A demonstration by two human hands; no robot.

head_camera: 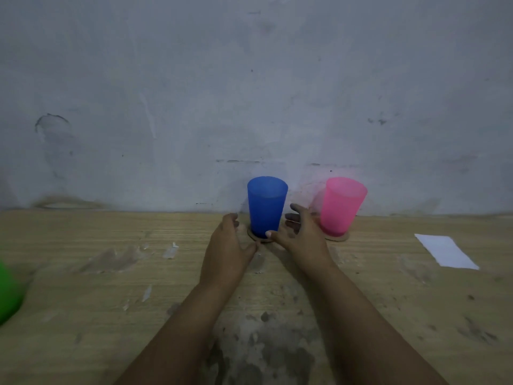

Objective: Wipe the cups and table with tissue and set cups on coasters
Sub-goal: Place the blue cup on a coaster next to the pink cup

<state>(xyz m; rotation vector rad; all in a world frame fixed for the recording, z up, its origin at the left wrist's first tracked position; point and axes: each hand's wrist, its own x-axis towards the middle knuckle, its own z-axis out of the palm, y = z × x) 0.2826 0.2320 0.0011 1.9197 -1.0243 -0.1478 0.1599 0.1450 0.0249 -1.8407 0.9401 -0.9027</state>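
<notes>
Blue cup (267, 207): upright on a round coaster (256, 238) at the table's (83, 273) back edge, against the wall (249, 79). My left hand (227, 251) and right hand (301, 237) flank its base, fingers spread and relaxed, gripping nothing; right thumb near the foot. Pink cup (342, 206): on its own coaster (339, 238), just right, behind my right hand. Tissue (445, 251): flat, far right. Green cup (8, 293): left edge, blurred.

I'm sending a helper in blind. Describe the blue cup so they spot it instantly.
Start at the grey wall behind the wooden table. Two upright cups stand there on round coasters. The blue cup is the left one, between both hands; the pink cup is its neighbour.
</notes>
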